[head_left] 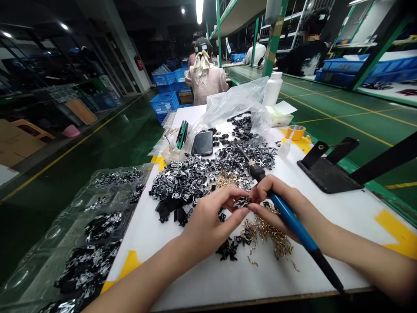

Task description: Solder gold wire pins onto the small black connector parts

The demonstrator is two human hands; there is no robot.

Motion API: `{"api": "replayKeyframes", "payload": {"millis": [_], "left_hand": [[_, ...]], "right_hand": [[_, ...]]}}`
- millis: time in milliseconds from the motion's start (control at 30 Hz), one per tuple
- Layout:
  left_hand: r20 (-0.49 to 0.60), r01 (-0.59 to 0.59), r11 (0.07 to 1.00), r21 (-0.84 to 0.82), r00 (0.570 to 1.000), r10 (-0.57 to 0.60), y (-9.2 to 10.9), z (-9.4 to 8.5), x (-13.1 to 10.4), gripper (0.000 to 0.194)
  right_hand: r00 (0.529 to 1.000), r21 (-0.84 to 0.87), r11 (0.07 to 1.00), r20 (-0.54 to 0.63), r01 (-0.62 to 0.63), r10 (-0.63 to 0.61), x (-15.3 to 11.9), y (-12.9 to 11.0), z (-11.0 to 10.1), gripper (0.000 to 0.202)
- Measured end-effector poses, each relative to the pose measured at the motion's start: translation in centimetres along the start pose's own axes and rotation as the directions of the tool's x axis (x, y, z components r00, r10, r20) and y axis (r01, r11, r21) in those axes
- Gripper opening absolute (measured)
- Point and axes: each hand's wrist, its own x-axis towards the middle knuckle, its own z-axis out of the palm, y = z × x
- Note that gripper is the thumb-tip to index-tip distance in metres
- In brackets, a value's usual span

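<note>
My left hand (216,215) is closed in a pinch on a small black-and-metal part (242,202) over the middle of the table. My right hand (276,200) holds a blue-handled soldering iron (289,217), its metal tip pointing up and away from me. The right fingertips also meet the small part's right side. Beneath and beside the right hand lies a pile of curved brass-coloured pieces (280,239). Small black pieces (230,250) lie just below my left hand. Beyond both hands spreads a heap of black-and-silver parts (182,178).
A phone (202,143) lies behind the heap, near a clear plastic bag (234,104) and a white bottle (273,89). To the right stand a black metal bracket (329,174) and orange tape (296,132). Clear trays (74,221) of parts sit left. A person (208,78) sits ahead.
</note>
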Motion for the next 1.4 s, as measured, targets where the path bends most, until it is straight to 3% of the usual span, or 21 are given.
{"api": "replayKeyframes", "payload": {"millis": [133,233,400,533,633,867,967,1067,1200,1300,1400], "left_hand": [[-0.071,0.183,0.951,-0.249,0.976,-0.206,-0.1,-1.0,0.9,0.030],[-0.145,0.236,0.834,-0.498,0.926,-0.349,-0.8,-2.0,1.8,0.032],[-0.223,0.126,0.638,-0.760,0.871,-0.438,-1.7,-3.0,2.4,0.026],[-0.295,0.014,0.568,-0.823,0.843,-0.449,-2.3,-3.2,2.4,0.029],[-0.344,-0.055,0.533,-0.844,0.819,-0.459,-2.8,-3.3,2.4,0.030],[-0.416,-0.153,0.490,-0.858,0.765,-0.491,-3.1,-3.6,2.5,0.026],[-0.391,-0.138,0.468,-0.873,0.772,-0.501,-2.9,-3.6,2.5,0.026],[-0.334,-0.075,0.467,-0.881,0.799,-0.500,-2.6,-3.4,2.3,0.028],[-0.134,0.159,0.520,-0.839,0.867,-0.481,-1.9,-2.7,2.0,0.031],[0.050,0.342,0.616,-0.710,0.897,-0.440,-1.3,-1.9,1.8,0.033],[0.061,0.349,0.785,-0.511,0.926,-0.372,-0.9,-1.0,1.5,0.033]], "right_hand": [[1.000,-0.089,0.996,-0.027,0.007,-0.010,0.0,0.6,0.0,0.016],[0.997,-0.209,0.978,0.079,0.017,0.000,0.0,0.7,-0.2,0.014],[0.951,-0.223,0.966,0.304,0.133,-0.061,0.2,0.4,0.0,0.008],[0.880,-0.132,0.982,0.472,0.137,-0.059,-0.1,0.1,0.6,0.016],[0.858,-0.136,0.985,0.513,0.110,-0.025,-0.6,0.2,1.1,0.018],[0.843,-0.230,0.957,0.537,0.178,-0.028,-1.0,0.1,1.9,0.011],[0.844,-0.197,0.970,0.537,0.144,-0.017,-1.0,0.1,1.9,0.014],[0.863,-0.071,0.997,0.504,0.010,0.027,-1.0,0.1,1.5,0.019],[0.933,0.110,0.981,0.343,-0.160,0.113,-0.8,0.2,0.6,0.018],[0.980,0.128,0.987,0.185,-0.099,0.074,-0.4,0.2,0.0,0.019],[0.994,0.114,0.993,0.105,-0.043,0.031,0.0,0.1,-0.1,0.024]]}}
